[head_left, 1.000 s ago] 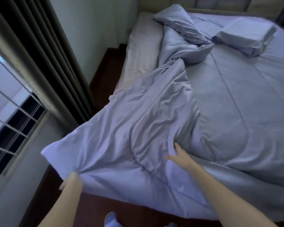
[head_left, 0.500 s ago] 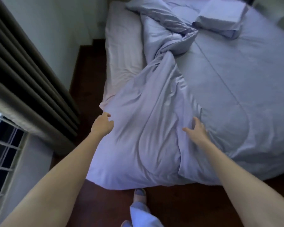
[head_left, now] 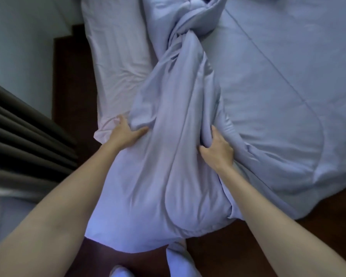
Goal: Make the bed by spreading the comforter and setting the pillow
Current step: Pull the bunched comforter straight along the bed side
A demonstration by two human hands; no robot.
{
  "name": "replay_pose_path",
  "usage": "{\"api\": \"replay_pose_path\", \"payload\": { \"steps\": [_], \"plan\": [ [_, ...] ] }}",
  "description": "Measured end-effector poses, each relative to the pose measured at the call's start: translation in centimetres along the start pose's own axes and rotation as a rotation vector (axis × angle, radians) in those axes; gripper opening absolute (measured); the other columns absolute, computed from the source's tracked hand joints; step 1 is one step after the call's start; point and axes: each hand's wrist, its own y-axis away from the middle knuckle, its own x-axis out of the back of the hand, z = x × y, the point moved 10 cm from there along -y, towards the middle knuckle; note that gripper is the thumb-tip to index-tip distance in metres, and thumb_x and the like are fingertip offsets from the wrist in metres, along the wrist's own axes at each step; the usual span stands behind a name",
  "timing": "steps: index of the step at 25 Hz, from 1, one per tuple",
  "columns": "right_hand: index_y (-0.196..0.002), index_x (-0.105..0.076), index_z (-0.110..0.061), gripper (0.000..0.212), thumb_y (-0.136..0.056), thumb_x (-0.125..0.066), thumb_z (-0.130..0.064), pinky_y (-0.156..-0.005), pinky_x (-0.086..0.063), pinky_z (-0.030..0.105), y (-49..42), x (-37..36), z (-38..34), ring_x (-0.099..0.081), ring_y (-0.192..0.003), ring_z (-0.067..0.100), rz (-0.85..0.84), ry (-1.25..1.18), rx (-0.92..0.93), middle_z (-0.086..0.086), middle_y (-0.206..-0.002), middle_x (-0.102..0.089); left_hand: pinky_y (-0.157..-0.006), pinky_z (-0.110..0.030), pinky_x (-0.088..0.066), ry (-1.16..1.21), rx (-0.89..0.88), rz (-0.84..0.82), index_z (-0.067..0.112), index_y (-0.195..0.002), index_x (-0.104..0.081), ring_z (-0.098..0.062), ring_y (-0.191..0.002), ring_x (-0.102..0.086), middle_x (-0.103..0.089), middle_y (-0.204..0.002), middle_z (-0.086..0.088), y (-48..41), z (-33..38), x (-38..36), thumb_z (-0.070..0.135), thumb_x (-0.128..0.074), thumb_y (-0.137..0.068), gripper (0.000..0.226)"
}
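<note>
1. Gripping the bunched comforter (head_left: 168,156) from both sides, the left hand (head_left: 124,133) is curling its fingers into a fold on the comforter's left edge, and the right hand (head_left: 218,150) is closing around a thick ridge of fabric on the other side.
2. The comforter is soft, pale lavender and deeply creased; it is twisting into a rope-like knot farther up the bed and hanging in a rounded bulge over the foot edge toward the floor (head_left: 238,246).
3. To the right, the rest of it is lying flat and smooth, with a stitched seam running across it diagonally.
4. To the left, a strip of pale, wrinkled sheet (head_left: 116,56) is showing bare.
5. A dark pleated curtain (head_left: 24,136) is hanging at the left, with a narrow band of dark floor lying between it and the bed.
6. Light-clad feet (head_left: 176,262) are standing just below the hanging bulge.
</note>
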Motion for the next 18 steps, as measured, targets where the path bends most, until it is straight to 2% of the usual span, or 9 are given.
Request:
{"api": "replay_pose_path", "payload": {
  "steps": [1,2,3,5,7,10,13,15,18],
  "plan": [
    [-0.131,-0.043,-0.02,0.059,-0.074,-0.058,-0.017,-0.083,-0.045,0.036,-0.1,-0.2,-0.5,-0.058,-0.113,0.034,-0.012,0.022,-0.006,0.01,-0.128,-0.06,-0.095,-0.037,-0.046,0.005,-0.068,-0.022,0.013,-0.136,-0.046,-0.031,-0.118,-0.055,-0.057,-0.134,-0.013,0.0,0.7,0.2,0.059,-0.059,-0.082,0.072],
    [-0.125,-0.047,-0.017,0.053,-0.073,-0.056,-0.011,-0.078,-0.043,0.035,-0.2,-0.3,-0.8,-0.059,-0.111,0.035,-0.034,0.047,-0.024,0.012,-0.124,-0.061,-0.089,-0.034,-0.046,0.007,-0.125,-0.002,0.013,-0.125,-0.058,-0.031,-0.112,-0.058,-0.063,-0.124,-0.013,0.5,0.9,1.0,0.051,-0.057,-0.087,0.053],
    [-0.121,-0.049,-0.015,0.049,-0.072,-0.055,-0.009,-0.075,-0.04,0.034,-0.1,-0.4,-1.0,-0.059,-0.109,0.036,-0.055,0.061,-0.05,0.014,-0.12,-0.062,-0.086,-0.033,-0.044,0.032,-0.158,0.051,0.013,-0.119,-0.062,-0.032,-0.11,-0.059,-0.065,-0.12,-0.014,1.0,0.4,2.5,0.043,-0.055,-0.091,0.042],
    [-0.118,-0.052,-0.016,0.045,-0.074,-0.056,-0.011,-0.071,-0.036,0.032,0.7,0.0,-0.9,-0.061,-0.104,0.038,-0.068,0.036,-0.117,0.017,-0.114,-0.066,-0.086,-0.038,-0.047,0.042,-0.146,0.19,0.011,-0.117,-0.061,-0.038,-0.106,-0.059,-0.065,-0.114,-0.019,2.2,-2.7,6.1,0.033,-0.052,-0.094,0.033],
    [-0.114,-0.057,-0.019,0.039,-0.075,-0.056,-0.016,-0.071,-0.039,0.032,2.8,0.2,-1.8,-0.061,-0.101,0.037,-0.054,-0.027,-0.135,0.016,-0.11,-0.067,-0.082,-0.045,-0.049,-0.015,-0.104,0.246,0.006,-0.102,-0.061,-0.041,-0.096,-0.06,-0.065,-0.101,-0.022,4.1,-7.3,8.5,0.029,-0.051,-0.094,0.027],
    [-0.107,-0.064,-0.023,0.032,-0.076,-0.059,-0.024,-0.083,-0.044,0.039,7.5,-1.5,-6.1,-0.055,-0.107,0.033,-0.026,0.103,0.026,0.009,-0.112,-0.064,-0.074,-0.044,-0.046,0.028,0.017,0.262,0.006,-0.084,-0.053,-0.041,-0.087,-0.059,-0.062,-0.09,-0.021,8.3,-17.2,9.1,0.025,-0.052,-0.093,0.021],
    [-0.117,-0.061,-0.031,0.044,-0.074,-0.061,-0.029,-0.098,-0.035,0.04,12.1,-5.1,-10.3,-0.042,-0.125,0.029,-0.045,0.273,0.166,0.003,-0.132,-0.051,-0.082,-0.044,-0.048,0.057,0.275,0.189,0.01,-0.095,-0.057,-0.041,-0.094,-0.059,-0.064,-0.102,-0.021,14.0,-28.6,5.9,0.027,-0.054,-0.087,0.019],
    [-0.135,-0.047,-0.031,0.06,-0.076,-0.063,-0.032,-0.108,-0.03,0.042,13.9,-7.8,-11.2,-0.03,-0.137,0.028,-0.135,0.254,0.141,0.003,-0.15,-0.034,-0.087,-0.041,-0.049,0.038,0.413,0.01,0.01,-0.111,-0.059,-0.041,-0.104,-0.06,-0.064,-0.113,-0.021,17.4,-33.6,1.7,0.026,-0.056,-0.084,0.032],
    [-0.15,-0.022,-0.024,0.077,-0.084,-0.06,-0.036,-0.116,-0.024,0.045,16.7,-12.8,-10.9,-0.017,-0.144,0.03,-0.419,0.2,0.034,0.007,-0.159,-0.014,-0.098,-0.04,-0.046,0.038,0.439,-0.218,0.002,-0.129,-0.05,-0.038,-0.116,-0.056,-0.058,-0.127,-0.021,18.8,-33.1,-1.6,0.024,-0.052,-0.087,0.047]
  ]
}}
